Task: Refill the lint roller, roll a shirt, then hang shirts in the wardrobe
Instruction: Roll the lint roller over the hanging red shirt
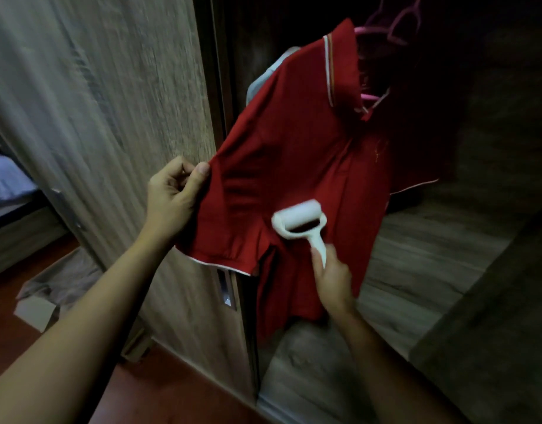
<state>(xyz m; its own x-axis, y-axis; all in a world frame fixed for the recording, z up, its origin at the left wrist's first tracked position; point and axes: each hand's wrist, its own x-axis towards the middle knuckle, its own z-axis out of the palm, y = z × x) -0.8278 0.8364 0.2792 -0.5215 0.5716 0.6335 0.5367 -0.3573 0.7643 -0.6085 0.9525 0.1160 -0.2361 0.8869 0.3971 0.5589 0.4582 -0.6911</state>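
Observation:
A red polo shirt [309, 154] with white trim hangs on a pink hanger [377, 99] inside the open wardrobe. My left hand [175, 194] pinches the shirt's left sleeve edge and pulls it out to the side. My right hand [331, 280] grips the handle of a white lint roller [300, 220], whose roll lies against the shirt's front below the chest. The roller looks blurred.
The wooden wardrobe door [116, 117] stands at the left, its edge just behind the shirt. More pink hangers [401, 22] and a pale garment [263, 75] hang behind. A wooden shelf [432, 255] lies below. A grey cloth over a box [55, 286] sits on the red floor.

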